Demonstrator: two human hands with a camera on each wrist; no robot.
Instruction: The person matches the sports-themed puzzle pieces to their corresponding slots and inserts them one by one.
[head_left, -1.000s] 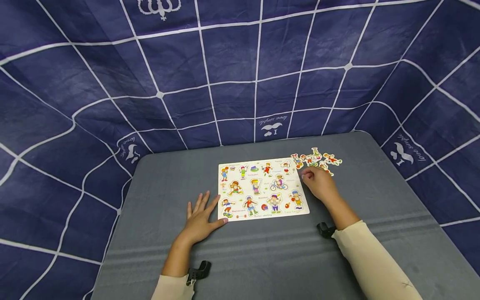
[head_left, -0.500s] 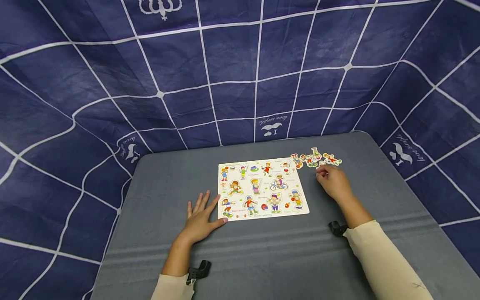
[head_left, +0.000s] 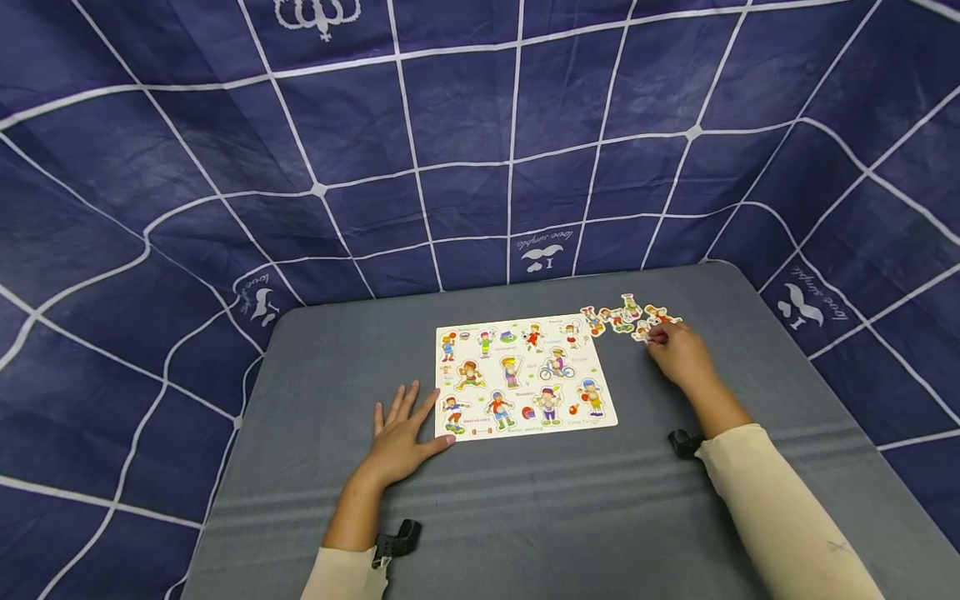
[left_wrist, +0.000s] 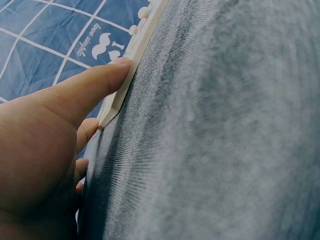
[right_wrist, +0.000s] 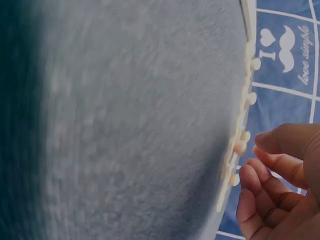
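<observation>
A white wooden puzzle board (head_left: 534, 367) with printed children playing sports lies on the grey table. My left hand (head_left: 397, 446) is spread flat at the board's near left corner. Its thumb (left_wrist: 100, 82) rests on the board's edge in the left wrist view. Beyond the board's upper right corner lie several loose puzzle pieces (head_left: 622, 317) shaped like children. My right hand (head_left: 684, 358) is over the near right side of this group and partly covers it. In the right wrist view its fingers (right_wrist: 280, 167) are loosely bent beside the pieces' small round knobs (right_wrist: 240, 147), with nothing visible between the tips.
The grey cloth-covered table (head_left: 540, 508) has dark blue curtains (head_left: 465, 208) with white lines along its back and sides. A black wrist device (head_left: 399, 540) sits on the left wrist, another strap (head_left: 684, 443) on the right.
My right hand has moved right, away from the board's upper right edge to the right side of the loose pieces. My left hand and the board have stayed in place.
</observation>
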